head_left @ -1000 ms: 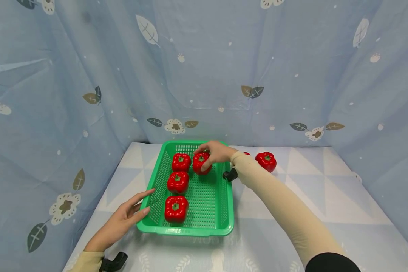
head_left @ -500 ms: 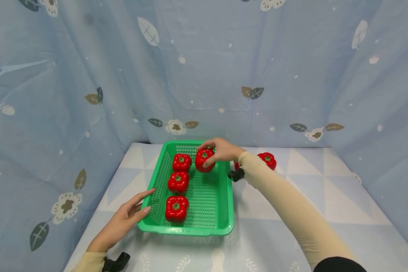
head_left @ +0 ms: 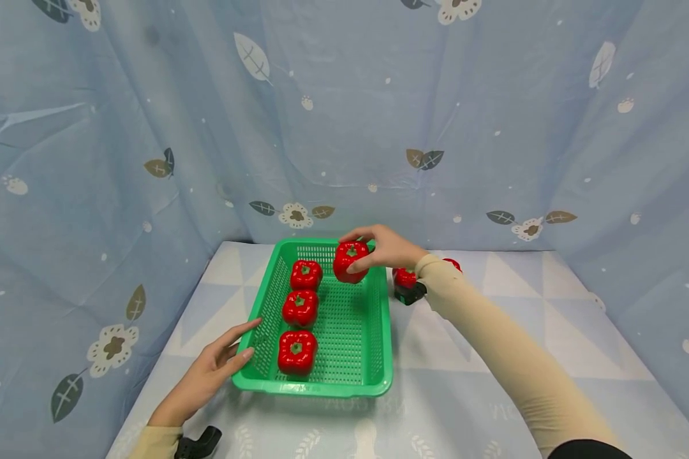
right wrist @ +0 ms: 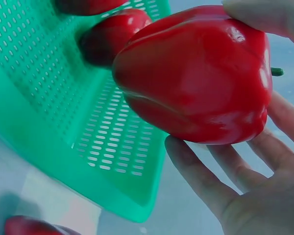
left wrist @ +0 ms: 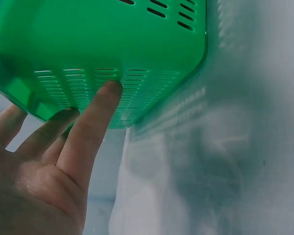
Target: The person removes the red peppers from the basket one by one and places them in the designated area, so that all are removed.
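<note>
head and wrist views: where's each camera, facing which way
Head: worn on the head, facing forward and down at the green basket; left hand, right hand and sleeves show.
Left wrist: on that wrist, facing the green basket's outer side; left hand shows.
Right wrist: on that wrist, facing the held red pepper; right hand shows.
Head and right wrist share that red pepper.

Left fingers (left wrist: pixel 90 129) extended, against slotted green basket (left wrist: pixel 103 36), pale tabletop (left wrist: pixel 279 147) alongside

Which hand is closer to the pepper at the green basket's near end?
The left hand. It is at the left side of the basket, across from that pepper; the right hand holds another pepper at the far end.
</note>
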The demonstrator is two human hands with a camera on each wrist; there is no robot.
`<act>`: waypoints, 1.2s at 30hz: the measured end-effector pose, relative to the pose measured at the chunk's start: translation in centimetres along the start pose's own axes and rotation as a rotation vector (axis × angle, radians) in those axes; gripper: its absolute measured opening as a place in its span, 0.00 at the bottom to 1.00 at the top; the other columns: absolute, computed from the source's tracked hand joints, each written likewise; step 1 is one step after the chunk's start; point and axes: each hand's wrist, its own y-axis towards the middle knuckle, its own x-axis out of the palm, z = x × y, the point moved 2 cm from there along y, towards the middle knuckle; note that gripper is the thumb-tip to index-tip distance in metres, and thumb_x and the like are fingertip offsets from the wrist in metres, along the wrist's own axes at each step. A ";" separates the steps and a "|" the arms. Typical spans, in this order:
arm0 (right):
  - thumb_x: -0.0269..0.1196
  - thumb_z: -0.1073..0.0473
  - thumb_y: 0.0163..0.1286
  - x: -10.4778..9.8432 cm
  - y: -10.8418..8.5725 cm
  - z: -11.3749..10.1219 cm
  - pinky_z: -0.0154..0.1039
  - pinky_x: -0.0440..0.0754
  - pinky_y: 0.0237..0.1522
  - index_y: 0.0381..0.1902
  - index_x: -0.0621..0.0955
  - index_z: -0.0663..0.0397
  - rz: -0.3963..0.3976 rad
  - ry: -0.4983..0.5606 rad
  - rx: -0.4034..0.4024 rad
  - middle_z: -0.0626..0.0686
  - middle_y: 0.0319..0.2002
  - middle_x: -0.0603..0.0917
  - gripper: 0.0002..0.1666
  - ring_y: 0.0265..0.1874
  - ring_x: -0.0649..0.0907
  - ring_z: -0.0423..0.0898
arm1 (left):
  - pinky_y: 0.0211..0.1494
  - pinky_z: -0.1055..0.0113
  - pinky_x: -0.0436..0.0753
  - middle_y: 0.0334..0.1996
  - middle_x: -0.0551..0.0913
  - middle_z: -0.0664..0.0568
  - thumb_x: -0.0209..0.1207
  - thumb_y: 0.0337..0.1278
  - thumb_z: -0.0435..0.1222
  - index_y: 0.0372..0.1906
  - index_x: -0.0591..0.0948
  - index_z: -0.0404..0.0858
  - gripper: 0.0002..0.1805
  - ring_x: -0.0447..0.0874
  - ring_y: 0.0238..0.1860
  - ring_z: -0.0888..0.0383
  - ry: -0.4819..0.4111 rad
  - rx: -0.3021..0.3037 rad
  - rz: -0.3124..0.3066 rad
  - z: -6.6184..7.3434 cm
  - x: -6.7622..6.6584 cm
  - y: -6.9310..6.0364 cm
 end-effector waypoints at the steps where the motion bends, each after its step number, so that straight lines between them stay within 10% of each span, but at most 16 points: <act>1: 0.79 0.51 0.64 -0.2 -0.2 -0.2 0.55 0.85 0.59 0.71 0.85 0.43 0.008 0.010 -0.003 0.47 0.64 0.86 0.37 0.65 0.78 0.54 | 0.82 0.34 0.54 0.87 0.58 0.46 0.58 0.87 0.41 0.87 0.65 0.49 0.32 0.52 0.86 0.37 0.001 0.002 0.004 0.0 0.0 0.0; 8: 0.79 0.56 0.64 -1.6 -2.0 -0.9 0.50 0.90 0.51 0.71 0.85 0.45 0.030 0.081 -0.021 0.49 0.61 0.86 0.36 0.56 0.83 0.54 | 0.79 0.34 0.65 0.87 0.55 0.44 0.57 0.87 0.40 0.87 0.65 0.48 0.32 0.56 0.84 0.32 -0.032 -0.019 0.011 -0.2 0.3 -0.2; 15: 0.82 0.56 0.63 -3.0 -3.5 -0.8 0.52 0.90 0.51 0.70 0.85 0.43 0.038 0.087 -0.009 0.49 0.63 0.86 0.37 0.54 0.85 0.54 | 0.74 0.76 0.67 0.87 0.58 0.47 0.58 0.87 0.40 0.86 0.67 0.49 0.32 0.56 0.84 0.36 -0.039 -0.009 0.032 -0.3 0.4 -0.3; 23: 0.82 0.58 0.63 -4.7 -5.2 -0.8 0.56 0.85 0.62 0.71 0.85 0.45 0.028 0.118 -0.012 0.49 0.64 0.86 0.37 0.61 0.83 0.53 | 0.82 0.35 0.60 0.86 0.59 0.46 0.59 0.86 0.40 0.85 0.68 0.51 0.31 0.56 0.84 0.35 -0.035 -0.014 0.050 -0.4 0.4 -0.1; 30: 0.82 0.57 0.65 -6.7 -7.4 -0.4 0.55 0.83 0.65 0.71 0.85 0.42 0.065 0.094 0.022 0.47 0.65 0.86 0.37 0.65 0.81 0.50 | 0.77 0.66 0.70 0.86 0.59 0.47 0.59 0.86 0.41 0.85 0.68 0.52 0.31 0.58 0.84 0.37 -0.035 -0.020 0.050 -0.6 0.2 -0.2; 36: 0.81 0.58 0.65 -8.6 -9.4 0.2 0.53 0.88 0.58 0.71 0.85 0.43 0.116 0.130 0.072 0.50 0.64 0.86 0.36 0.62 0.83 0.54 | 0.74 0.52 0.76 0.86 0.58 0.45 0.60 0.85 0.41 0.85 0.68 0.52 0.31 0.60 0.83 0.33 -0.054 -0.040 0.050 -0.4 0.3 -0.1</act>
